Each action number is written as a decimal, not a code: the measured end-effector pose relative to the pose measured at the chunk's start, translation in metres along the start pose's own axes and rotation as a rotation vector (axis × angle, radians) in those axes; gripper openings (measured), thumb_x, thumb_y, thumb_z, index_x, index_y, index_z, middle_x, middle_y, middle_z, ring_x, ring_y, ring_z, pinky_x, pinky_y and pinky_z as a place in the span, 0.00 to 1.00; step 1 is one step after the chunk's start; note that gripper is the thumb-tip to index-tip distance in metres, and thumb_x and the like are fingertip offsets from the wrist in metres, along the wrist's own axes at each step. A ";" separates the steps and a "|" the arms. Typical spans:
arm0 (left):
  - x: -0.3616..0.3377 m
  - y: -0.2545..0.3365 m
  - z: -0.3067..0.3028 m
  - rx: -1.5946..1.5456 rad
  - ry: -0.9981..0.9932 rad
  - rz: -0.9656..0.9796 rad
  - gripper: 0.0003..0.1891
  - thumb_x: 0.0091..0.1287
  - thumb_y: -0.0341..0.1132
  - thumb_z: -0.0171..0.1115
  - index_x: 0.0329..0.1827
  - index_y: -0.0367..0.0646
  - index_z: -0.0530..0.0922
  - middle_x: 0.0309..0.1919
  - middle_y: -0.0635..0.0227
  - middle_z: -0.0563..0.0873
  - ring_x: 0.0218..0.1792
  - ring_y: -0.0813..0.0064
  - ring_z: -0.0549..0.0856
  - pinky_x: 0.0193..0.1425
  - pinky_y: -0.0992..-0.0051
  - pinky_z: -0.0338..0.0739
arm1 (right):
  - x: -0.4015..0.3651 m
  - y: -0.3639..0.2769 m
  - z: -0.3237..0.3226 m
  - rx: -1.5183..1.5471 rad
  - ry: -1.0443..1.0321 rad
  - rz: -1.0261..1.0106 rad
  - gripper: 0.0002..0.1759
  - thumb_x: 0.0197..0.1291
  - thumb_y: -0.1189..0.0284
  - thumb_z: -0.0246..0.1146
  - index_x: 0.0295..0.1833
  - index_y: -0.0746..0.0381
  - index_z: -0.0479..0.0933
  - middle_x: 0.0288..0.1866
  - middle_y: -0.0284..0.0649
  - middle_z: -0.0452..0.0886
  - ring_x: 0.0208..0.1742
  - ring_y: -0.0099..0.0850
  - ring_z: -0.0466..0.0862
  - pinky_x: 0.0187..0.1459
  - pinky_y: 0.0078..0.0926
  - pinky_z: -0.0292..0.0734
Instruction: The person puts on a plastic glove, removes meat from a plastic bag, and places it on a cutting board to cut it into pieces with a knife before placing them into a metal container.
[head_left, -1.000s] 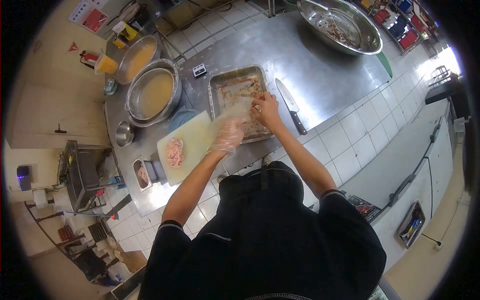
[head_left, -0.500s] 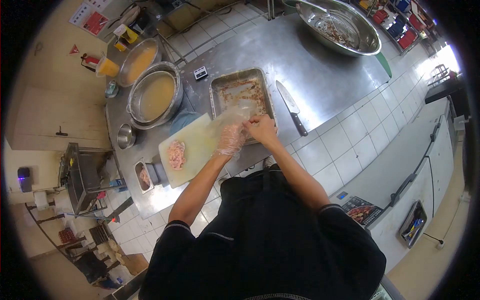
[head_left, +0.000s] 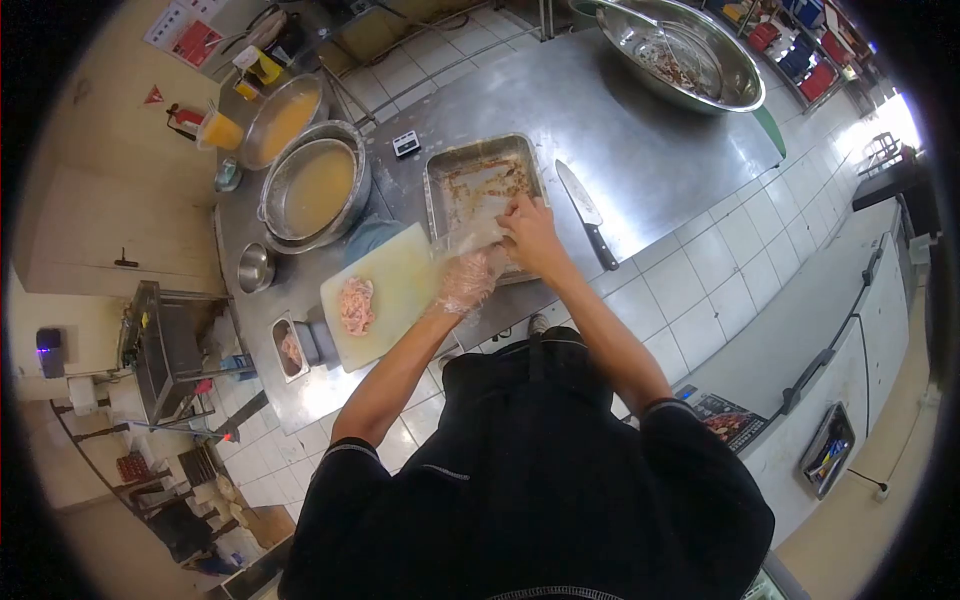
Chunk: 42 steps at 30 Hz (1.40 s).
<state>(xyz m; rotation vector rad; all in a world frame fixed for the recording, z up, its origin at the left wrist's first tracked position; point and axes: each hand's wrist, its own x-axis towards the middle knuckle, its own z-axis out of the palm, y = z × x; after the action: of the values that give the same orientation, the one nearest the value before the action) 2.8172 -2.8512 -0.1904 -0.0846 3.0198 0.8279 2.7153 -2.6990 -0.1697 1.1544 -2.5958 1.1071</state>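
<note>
My left hand (head_left: 466,280) wears a clear plastic glove and is over the right edge of the white cutting board (head_left: 405,270); its fingers are blurred. Bare, my right hand (head_left: 528,236) pinches clear plastic film (head_left: 470,238) over the near part of a stained metal tray (head_left: 440,190). The film stretches between both hands. Pale pink raw meat strips (head_left: 356,306) lie in a pile on the board. Left of the board, a small metal container (head_left: 291,350) holds more meat. A knife (head_left: 586,214) with a dark handle lies right of the tray.
Large bowls of cloudy liquid (head_left: 318,190) and orange liquid (head_left: 287,118) stand at the left back. A small steel bowl (head_left: 256,267) and a timer (head_left: 406,144) are on the steel table (head_left: 640,180). A wide steel bowl (head_left: 740,85) sits at the far right corner.
My right hand has moved up and slightly right, away from my left hand, drawing the film with it. The whole view has shifted slightly.
</note>
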 end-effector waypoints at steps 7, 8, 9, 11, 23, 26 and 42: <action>0.007 -0.013 0.003 -0.254 -0.086 -0.200 0.17 0.63 0.34 0.63 0.55 0.40 0.82 0.38 0.48 0.88 0.41 0.52 0.89 0.44 0.57 0.81 | 0.004 0.002 0.006 0.105 0.057 -0.161 0.08 0.47 0.76 0.68 0.35 0.57 0.88 0.45 0.37 0.76 0.52 0.42 0.73 0.51 0.42 0.68; 0.009 -0.019 0.010 -0.202 -0.079 -0.230 0.17 0.64 0.33 0.63 0.56 0.40 0.82 0.37 0.51 0.88 0.40 0.55 0.89 0.44 0.58 0.81 | 0.002 -0.001 0.008 0.121 0.073 -0.168 0.08 0.47 0.76 0.68 0.35 0.57 0.88 0.45 0.37 0.76 0.52 0.42 0.73 0.51 0.42 0.68; 0.012 -0.029 0.021 -0.149 -0.071 -0.259 0.17 0.65 0.32 0.63 0.56 0.40 0.81 0.35 0.54 0.89 0.40 0.58 0.89 0.44 0.59 0.81 | 0.001 -0.004 0.008 0.136 0.091 -0.175 0.08 0.47 0.76 0.68 0.36 0.57 0.88 0.45 0.37 0.76 0.52 0.42 0.73 0.52 0.41 0.68; 0.027 -0.078 0.054 -0.342 -0.158 -0.215 0.15 0.67 0.31 0.61 0.56 0.39 0.81 0.39 0.60 0.89 0.42 0.66 0.88 0.47 0.65 0.82 | -0.007 -0.016 0.008 0.126 0.069 -0.164 0.09 0.47 0.79 0.67 0.36 0.59 0.87 0.45 0.38 0.75 0.50 0.42 0.73 0.53 0.40 0.68; 0.031 -0.046 0.024 -1.086 -0.146 -0.289 0.15 0.70 0.29 0.58 0.58 0.39 0.77 0.48 0.69 0.83 0.48 0.78 0.84 0.49 0.75 0.83 | -0.016 -0.045 0.001 0.116 0.107 -0.173 0.07 0.48 0.78 0.68 0.35 0.59 0.86 0.45 0.38 0.74 0.52 0.43 0.71 0.55 0.41 0.67; 0.032 -0.043 0.022 -0.986 -0.142 -0.257 0.14 0.70 0.29 0.57 0.58 0.39 0.77 0.48 0.69 0.83 0.48 0.78 0.84 0.49 0.75 0.83 | -0.021 -0.058 -0.001 0.128 0.101 -0.206 0.06 0.49 0.77 0.69 0.35 0.57 0.86 0.46 0.38 0.74 0.52 0.42 0.71 0.55 0.42 0.66; 0.033 -0.031 0.020 -0.319 -0.189 -0.049 0.13 0.72 0.32 0.55 0.57 0.39 0.77 0.47 0.68 0.84 0.48 0.75 0.85 0.49 0.72 0.83 | -0.044 -0.048 0.007 0.131 0.009 -0.164 0.07 0.47 0.77 0.69 0.35 0.57 0.85 0.48 0.39 0.73 0.53 0.43 0.71 0.56 0.44 0.64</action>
<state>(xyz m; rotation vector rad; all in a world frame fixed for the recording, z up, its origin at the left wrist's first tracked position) 2.7863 -2.8689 -0.2241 -0.0771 2.6766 1.2289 2.7804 -2.6992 -0.1625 1.3577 -2.4014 1.2572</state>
